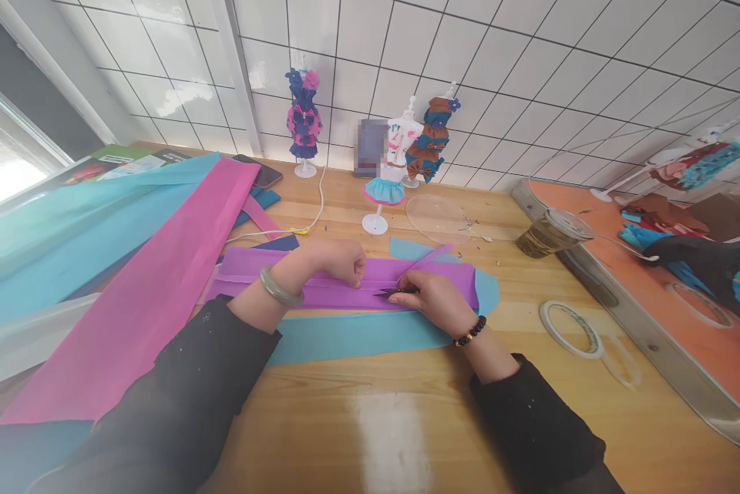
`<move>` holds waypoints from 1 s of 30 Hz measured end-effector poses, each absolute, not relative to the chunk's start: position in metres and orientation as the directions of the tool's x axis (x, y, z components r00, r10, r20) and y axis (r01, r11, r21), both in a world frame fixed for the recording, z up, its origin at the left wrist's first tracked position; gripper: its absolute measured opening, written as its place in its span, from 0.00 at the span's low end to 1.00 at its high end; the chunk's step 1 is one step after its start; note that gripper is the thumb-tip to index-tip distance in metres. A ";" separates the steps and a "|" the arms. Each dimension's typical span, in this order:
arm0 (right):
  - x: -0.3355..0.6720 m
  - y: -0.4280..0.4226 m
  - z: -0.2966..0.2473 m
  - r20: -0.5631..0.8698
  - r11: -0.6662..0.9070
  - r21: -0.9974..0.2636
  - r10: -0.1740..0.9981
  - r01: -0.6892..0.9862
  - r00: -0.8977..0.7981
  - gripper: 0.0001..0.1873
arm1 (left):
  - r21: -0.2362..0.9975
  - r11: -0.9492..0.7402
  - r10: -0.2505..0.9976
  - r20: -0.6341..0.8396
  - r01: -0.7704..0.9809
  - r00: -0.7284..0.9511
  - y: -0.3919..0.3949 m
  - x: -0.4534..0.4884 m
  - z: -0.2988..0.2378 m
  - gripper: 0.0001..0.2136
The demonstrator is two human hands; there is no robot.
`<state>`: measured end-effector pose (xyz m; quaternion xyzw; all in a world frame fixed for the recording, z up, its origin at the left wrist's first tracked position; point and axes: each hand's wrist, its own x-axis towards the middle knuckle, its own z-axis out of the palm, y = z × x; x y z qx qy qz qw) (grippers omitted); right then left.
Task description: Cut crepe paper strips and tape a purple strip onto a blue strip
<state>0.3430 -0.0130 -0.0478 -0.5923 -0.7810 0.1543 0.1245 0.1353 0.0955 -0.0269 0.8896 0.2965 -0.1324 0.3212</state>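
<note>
A long strip of purple fabric (324, 298) lies across the table over a light blue fabric strip (358, 337). My left hand (345, 261), with a pale bangle at the wrist, is closed, its fingertips down at the purple fabric and pinching its edge. In my right hand (436, 300), which wears a dark bead bracelet, is a pair of scissors (384, 293). Its dark blades point left along the line running lengthwise through the purple fabric. A narrow purple strip (436, 256) sticks up beyond my right hand. The scissors' handles are mostly hidden by my fingers.
Pink fabric (173, 270) and blue fabric (109, 236) spread over the left side. Small dressed mannequins (304, 120) stand along the tiled wall. At the right are a lidded cup (549, 234), a roll of tape (571, 329) and an orange surface with a metal edge (641, 347).
</note>
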 end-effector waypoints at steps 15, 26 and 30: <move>0.326 -0.008 -0.045 0.024 0.249 -0.440 0.964 0.863 -0.266 0.21 | 0.499 -0.592 0.471 -0.424 0.633 0.774 0.094 0.132 -0.031 0.10; 0.317 -0.008 -0.043 0.013 0.221 -0.429 0.971 0.876 -0.239 0.22 | 0.559 -0.583 0.440 -0.392 0.589 0.808 0.097 0.129 -0.034 0.11; 0.317 -0.008 -0.045 0.020 0.220 -0.417 0.972 0.882 -0.233 0.22 | 0.567 -0.563 0.449 -0.401 0.601 0.798 0.096 0.129 -0.031 0.10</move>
